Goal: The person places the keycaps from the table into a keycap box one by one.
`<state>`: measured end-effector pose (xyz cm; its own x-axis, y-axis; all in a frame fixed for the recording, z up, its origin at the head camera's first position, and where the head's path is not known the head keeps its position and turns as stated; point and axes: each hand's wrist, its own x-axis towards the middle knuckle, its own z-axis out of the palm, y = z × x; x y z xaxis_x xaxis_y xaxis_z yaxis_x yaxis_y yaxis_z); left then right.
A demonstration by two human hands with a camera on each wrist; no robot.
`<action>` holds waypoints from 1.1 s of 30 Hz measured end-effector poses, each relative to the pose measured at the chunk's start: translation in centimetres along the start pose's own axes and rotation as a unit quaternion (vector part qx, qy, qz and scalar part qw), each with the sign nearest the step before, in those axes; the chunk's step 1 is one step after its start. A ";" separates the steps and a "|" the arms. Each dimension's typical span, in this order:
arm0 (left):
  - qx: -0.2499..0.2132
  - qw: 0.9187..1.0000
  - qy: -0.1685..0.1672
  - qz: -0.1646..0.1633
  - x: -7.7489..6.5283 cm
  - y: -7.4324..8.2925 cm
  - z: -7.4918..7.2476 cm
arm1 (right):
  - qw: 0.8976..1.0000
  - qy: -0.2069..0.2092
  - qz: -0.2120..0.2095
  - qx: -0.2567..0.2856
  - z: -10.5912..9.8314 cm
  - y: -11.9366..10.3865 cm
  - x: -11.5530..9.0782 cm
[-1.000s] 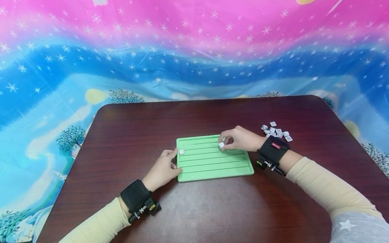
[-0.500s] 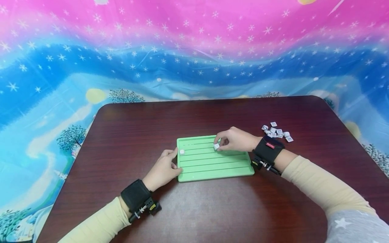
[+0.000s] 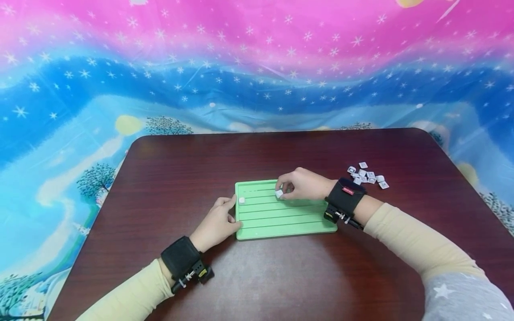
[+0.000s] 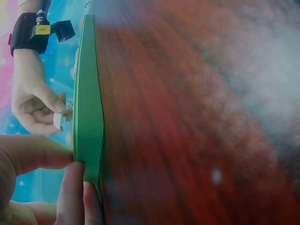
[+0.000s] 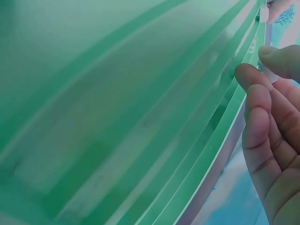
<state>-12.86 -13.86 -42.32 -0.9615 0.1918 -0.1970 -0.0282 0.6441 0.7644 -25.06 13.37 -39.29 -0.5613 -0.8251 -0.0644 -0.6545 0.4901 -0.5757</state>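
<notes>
A light green ribbed tray [image 3: 287, 220] lies on the table. My left hand [image 3: 214, 226] holds the tray's left end; in the left wrist view its fingers [image 4: 70, 194] lie against the green side wall. My right hand [image 3: 307, 183] is over the tray's far rows, pinching a small white tile [image 3: 279, 194] between thumb and fingers. This tile [image 4: 58, 120] also shows in the left wrist view, just beyond the tray's rim. Another white tile [image 3: 242, 201] sits in a row near the tray's left end, close to my left fingertips.
To the right of the tray, a loose pile of several white tiles [image 3: 363, 178] with printed faces lies on the dark brown table [image 3: 281, 276]. A patterned pink and blue cloth [image 3: 257, 84] hangs behind the table's far edge.
My right hand has moved left along the tray's far rows, carrying the white tile closer to the one at the left end. My left hand has stayed on the tray.
</notes>
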 end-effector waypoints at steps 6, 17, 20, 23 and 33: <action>0.004 1.000 0.003 0.001 0.1 0.1 0.0 | 1.000 -0.003 0.002 0.007 0.3 -0.2 0.5; 0.007 1.000 0.001 -0.004 0.2 0.1 0.0 | 1.000 -0.008 0.007 0.000 0.6 -0.6 1.1; 0.015 1.000 0.001 -0.007 0.2 0.2 -0.1 | 1.000 -0.005 0.003 -0.002 0.6 -0.8 1.3; 0.021 1.000 0.002 -0.006 0.2 0.2 -0.1 | 1.000 -0.004 0.002 -0.005 0.6 -1.0 1.5; 0.018 1.000 0.005 -0.003 0.3 0.2 0.0 | 0.999 -0.001 -0.010 -0.033 1.0 -1.9 2.7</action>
<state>-13.17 -13.68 -42.20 -0.9642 0.1797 -0.1952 -0.0249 0.6712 0.7409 -24.86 9.92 -39.17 -0.5459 -0.8360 -0.0553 -0.6977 0.4901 -0.5225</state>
